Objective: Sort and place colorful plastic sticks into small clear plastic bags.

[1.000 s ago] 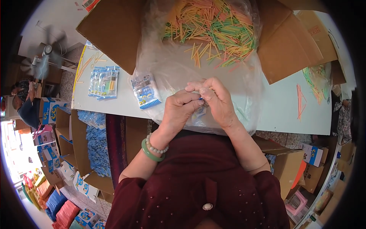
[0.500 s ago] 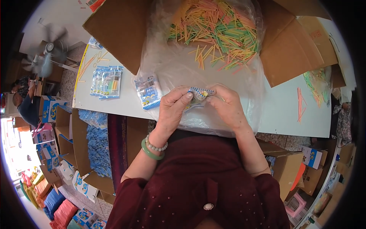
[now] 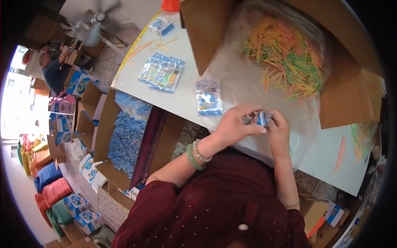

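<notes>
A small blue-and-white striped plastic packet (image 3: pixel 263 118) is held up over the clear plastic sheeting at the table's near edge. My left hand (image 3: pixel 236 126) grips it from the left, thumb and fingers curled round its side. From the right, my right hand (image 3: pixel 280 132) closes on the same packet; its contents are hidden. Left of my hands, a flat blue-and-white packet (image 3: pixel 208 97) lies on the sheeting. Several filled packets (image 3: pixel 162 72) overlap farther left. Beyond my hands, a heap of thin pink, yellow and green sticks (image 3: pixel 289 58) spreads over the plastic.
Cardboard flaps (image 3: pixel 347 97) stand around the heap. An open carton (image 3: pixel 101 151) of blue packets sits below the table's left edge. Pink sticks (image 3: pixel 340 153) lie at the right. A fan (image 3: pixel 98 18) and a seated person (image 3: pixel 56 68) are at the far left.
The whole view has swung, so the table and heap appear farther right and tilted. My hands still hold the packet, which is now turned more upright between them.
</notes>
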`<control>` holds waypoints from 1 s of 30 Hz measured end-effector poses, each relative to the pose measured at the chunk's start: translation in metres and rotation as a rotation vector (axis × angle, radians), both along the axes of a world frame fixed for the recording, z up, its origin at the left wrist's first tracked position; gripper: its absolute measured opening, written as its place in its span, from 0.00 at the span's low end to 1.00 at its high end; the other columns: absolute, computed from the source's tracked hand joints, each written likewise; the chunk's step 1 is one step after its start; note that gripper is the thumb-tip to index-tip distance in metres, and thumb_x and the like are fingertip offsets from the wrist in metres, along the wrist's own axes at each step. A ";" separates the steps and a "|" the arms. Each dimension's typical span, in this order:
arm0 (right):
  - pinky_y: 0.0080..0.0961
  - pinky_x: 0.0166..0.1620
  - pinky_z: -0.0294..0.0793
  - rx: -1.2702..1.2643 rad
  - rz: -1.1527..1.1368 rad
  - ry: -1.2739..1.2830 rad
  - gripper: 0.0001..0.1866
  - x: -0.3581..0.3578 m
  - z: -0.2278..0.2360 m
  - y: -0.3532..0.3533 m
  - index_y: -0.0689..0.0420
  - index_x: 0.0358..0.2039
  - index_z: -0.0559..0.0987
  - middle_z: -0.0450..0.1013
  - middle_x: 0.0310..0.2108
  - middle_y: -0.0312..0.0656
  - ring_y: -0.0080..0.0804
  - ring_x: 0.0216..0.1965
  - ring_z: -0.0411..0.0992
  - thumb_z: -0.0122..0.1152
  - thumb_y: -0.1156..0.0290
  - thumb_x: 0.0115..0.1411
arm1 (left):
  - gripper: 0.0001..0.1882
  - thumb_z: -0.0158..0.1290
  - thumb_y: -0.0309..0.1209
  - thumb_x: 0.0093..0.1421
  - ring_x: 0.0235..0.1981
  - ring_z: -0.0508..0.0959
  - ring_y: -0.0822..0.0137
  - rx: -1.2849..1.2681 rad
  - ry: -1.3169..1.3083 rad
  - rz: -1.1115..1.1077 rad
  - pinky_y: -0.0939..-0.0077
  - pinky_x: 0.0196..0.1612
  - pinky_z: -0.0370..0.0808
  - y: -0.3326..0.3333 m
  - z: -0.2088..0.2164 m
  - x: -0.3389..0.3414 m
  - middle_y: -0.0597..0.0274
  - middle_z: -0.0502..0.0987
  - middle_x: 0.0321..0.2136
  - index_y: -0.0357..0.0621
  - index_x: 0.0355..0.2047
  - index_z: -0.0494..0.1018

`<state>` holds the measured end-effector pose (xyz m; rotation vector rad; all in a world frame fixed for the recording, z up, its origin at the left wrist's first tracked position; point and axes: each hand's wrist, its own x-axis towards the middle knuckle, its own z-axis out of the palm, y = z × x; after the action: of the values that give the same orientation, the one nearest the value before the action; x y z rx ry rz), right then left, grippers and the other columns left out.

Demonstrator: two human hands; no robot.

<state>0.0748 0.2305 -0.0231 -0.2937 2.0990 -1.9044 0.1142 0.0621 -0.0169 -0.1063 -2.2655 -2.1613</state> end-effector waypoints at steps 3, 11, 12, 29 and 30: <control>0.16 0.38 0.68 0.035 -0.022 0.011 0.05 0.002 -0.005 -0.013 0.60 0.30 0.74 0.73 0.29 0.34 0.17 0.33 0.69 0.48 0.80 0.55 | 0.24 0.64 0.29 0.48 0.39 0.74 0.69 -0.085 0.107 0.047 0.76 0.44 0.70 -0.002 0.006 0.007 0.59 0.75 0.40 0.37 0.46 0.72; 0.23 0.40 0.69 0.182 0.252 0.136 0.05 0.012 0.017 -0.058 0.61 0.33 0.74 0.73 0.31 0.40 0.27 0.34 0.71 0.54 0.75 0.56 | 0.04 0.52 0.21 0.56 0.28 0.71 0.71 -0.227 0.022 0.435 0.78 0.33 0.68 -0.069 0.014 0.032 0.61 0.72 0.25 0.34 0.32 0.73; 0.26 0.41 0.70 0.154 0.346 0.219 0.05 0.006 0.021 -0.057 0.61 0.33 0.73 0.73 0.32 0.42 0.33 0.35 0.72 0.54 0.74 0.56 | 0.02 0.52 0.21 0.55 0.26 0.68 0.73 -0.185 -0.044 0.506 0.79 0.30 0.66 -0.083 0.019 0.030 0.63 0.69 0.22 0.33 0.29 0.72; 0.35 0.50 0.64 1.442 -0.027 1.051 0.17 -0.197 0.008 -0.064 0.60 0.41 0.74 0.72 0.39 0.43 0.38 0.47 0.66 0.55 0.76 0.48 | 0.16 0.57 0.22 0.48 0.40 0.74 0.55 -1.225 0.441 0.890 0.63 0.43 0.67 -0.102 -0.015 -0.002 0.53 0.73 0.39 0.40 0.41 0.75; 0.35 0.50 0.64 1.440 -0.027 1.053 0.17 -0.200 0.010 -0.067 0.60 0.41 0.74 0.72 0.39 0.43 0.38 0.47 0.66 0.55 0.76 0.48 | 0.15 0.58 0.21 0.48 0.38 0.74 0.56 -1.174 0.457 0.843 0.64 0.42 0.67 -0.094 -0.015 0.001 0.53 0.73 0.38 0.40 0.38 0.76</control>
<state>-0.1249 0.1632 -0.0134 -0.9594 3.3700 0.3152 0.1156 -0.0322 -0.0321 0.2695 -2.2901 -0.2723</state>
